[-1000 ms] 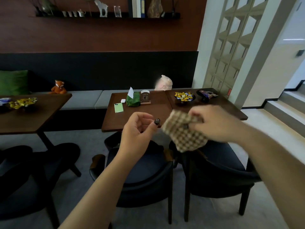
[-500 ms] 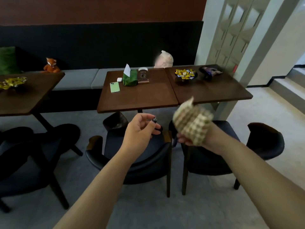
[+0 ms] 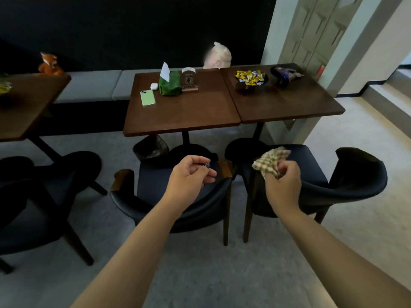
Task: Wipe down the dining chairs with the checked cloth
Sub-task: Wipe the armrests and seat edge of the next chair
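Head view: the right hand (image 3: 283,185) gripped the bunched checked cloth (image 3: 270,161) just above the right chair (image 3: 355,181); wiping not begun. The left hand (image 3: 191,174) was curled, apparently empty (dark nail only). Next move: press the cloth onto the backrest.

Seats of the left chair (image 3: 153,184) and right chair (image 3: 311,165) are reachable from above, but their curved backs wall off 6 o'clock. Tabletops (image 3: 184,114) block 12, bin (image 3: 151,147) underneath. Floor (image 3: 367,196) at 3 is open.
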A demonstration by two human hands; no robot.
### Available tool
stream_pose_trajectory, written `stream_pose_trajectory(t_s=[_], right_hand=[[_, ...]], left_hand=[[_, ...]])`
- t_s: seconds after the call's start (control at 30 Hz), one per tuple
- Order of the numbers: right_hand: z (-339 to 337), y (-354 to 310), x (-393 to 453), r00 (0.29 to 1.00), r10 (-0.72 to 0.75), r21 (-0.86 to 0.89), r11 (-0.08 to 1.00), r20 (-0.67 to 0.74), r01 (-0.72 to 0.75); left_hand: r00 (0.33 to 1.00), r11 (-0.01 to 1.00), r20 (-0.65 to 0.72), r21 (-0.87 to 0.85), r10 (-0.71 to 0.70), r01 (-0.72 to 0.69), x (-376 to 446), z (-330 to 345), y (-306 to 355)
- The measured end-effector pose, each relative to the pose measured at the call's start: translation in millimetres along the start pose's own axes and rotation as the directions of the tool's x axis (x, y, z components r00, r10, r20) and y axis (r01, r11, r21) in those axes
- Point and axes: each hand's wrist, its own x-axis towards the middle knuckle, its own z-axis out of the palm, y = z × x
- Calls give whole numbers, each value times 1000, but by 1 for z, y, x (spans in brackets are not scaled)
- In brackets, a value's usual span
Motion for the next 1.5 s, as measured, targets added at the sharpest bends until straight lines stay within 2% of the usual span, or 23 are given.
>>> stream_pose_trajectory(t_s=[0.07, 0.17, 0.27, 0.33, 0.43, 0.53, 0.6, 0.8, 0.9, 0.97, 1.07, 1.1, 1.2, 1.3, 1.4, 1.5], right_hand=[[19, 2, -3, 999, -7, 3, 1000, -53, 7], [65, 15, -11, 992, 119, -7, 993, -53, -119], [128, 49, -28, 969, 222, -93, 973, 111, -212], [165, 68, -44, 947, 221, -101, 974, 234, -203], [196, 91, -61, 955, 194, -132, 977, 225, -167], [205, 110, -61, 960, 137, -248, 966, 245, -74], [205, 118, -59, 957, 97, -263, 965, 274, -23], [175, 111, -3, 939, 220, -10, 974, 265, -226], [156, 111, 72, 966, 160, 17, 986, 203, -166], [153, 119, 119, 968, 134, -9, 991, 213, -135], [171, 136, 144, 903, 244, -104, 970, 354, -222], [181, 144, 140, 866, 245, -153, 969, 437, -196], [213, 167, 115, 728, 108, -149, 989, 677, -8], [221, 177, 120, 711, 27, -178, 974, 703, 138], [230, 180, 141, 615, -21, -216, 927, 788, 308], [251, 188, 174, 522, 48, -297, 864, 852, 406]], left_hand=[[1000, 1000, 11, -4, -7, 7, 4, -7, -7], [999, 999, 20, 5, -38, 37, 16, -17, -27], [994, 994, 19, 12, -107, 107, 33, -21, -61], [986, 986, -1, -2, -168, 168, 47, -22, -85], [961, 962, -48, -30, -273, 272, 67, -20, -114], [922, 927, -103, -87, -372, 365, 90, -10, -133], [888, 896, -142, -150, -438, 418, 109, 3, -140], [795, 817, -234, -314, -560, 483, 169, 40, -149], [790, 808, -241, -357, -564, 468, 200, 63, -151], [791, 790, -227, -419, -569, 448, 222, 80, -156], [770, 685, -180, -607, -612, 403, 244, 105, -173], [758, 662, -178, -634, -628, 400, 248, 110, -182], [715, 628, -158, -629, -681, 458, 260, 117, -210], [741, 644, -62, -547, -668, 535, 272, 118, -230], [743, 656, 17, -457, -669, 601, 281, 119, -247], [733, 652, 69, -407, -676, 640, 288, 120, -262]])
